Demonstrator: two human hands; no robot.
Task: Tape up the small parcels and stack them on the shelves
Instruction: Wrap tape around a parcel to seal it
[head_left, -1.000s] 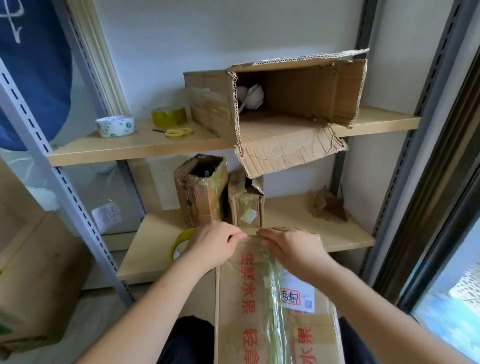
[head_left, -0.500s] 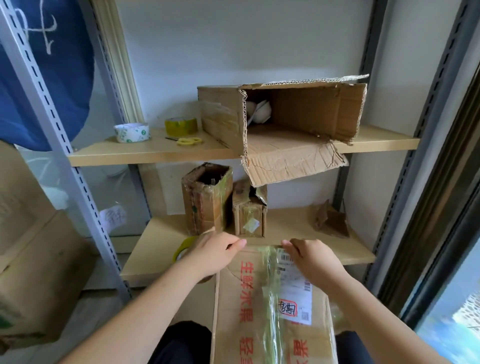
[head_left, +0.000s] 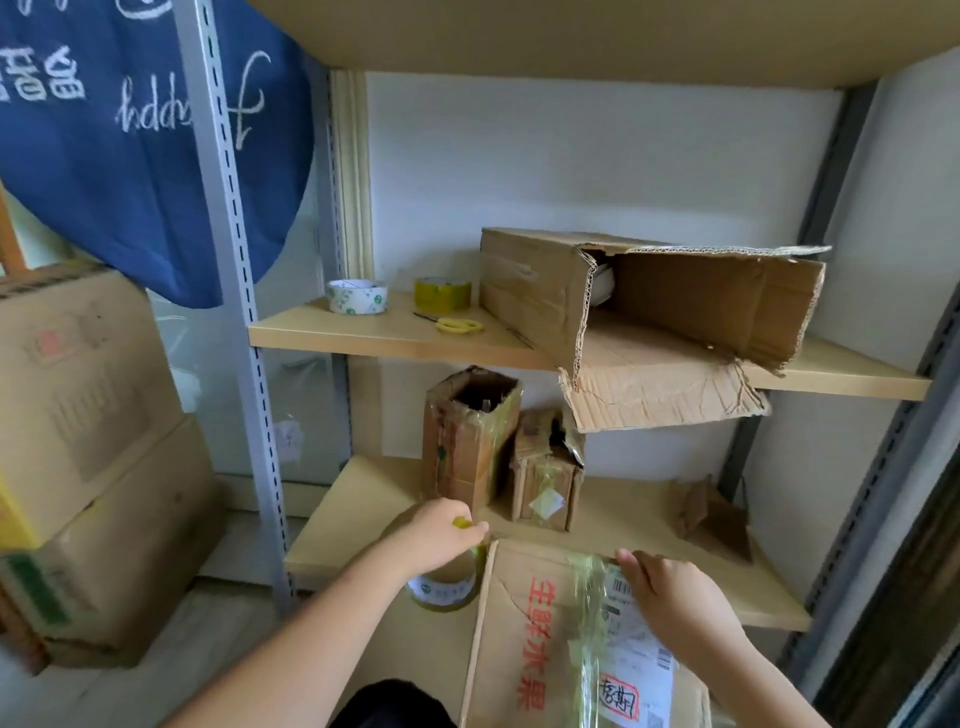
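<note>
Now parcel (head_left: 524, 639) btwn hands: left (head_left: 436, 535) pinches tape roll (head_left: 447, 584), right (head_left: 670, 597) fingers flat on top.

On the middle shelf (head_left: 363, 338) two tape rolls (head_left: 357, 296) are sitting left of the scissors (head_left: 459, 326) and the big open carton (head_left: 649, 306), while two small parcels (head_left: 467, 436) are standing side by side on the lower shelf (head_left: 649, 525), behind the near parcel (head_left: 540, 639) and left of a cardboard scrap (head_left: 714, 517).
</note>
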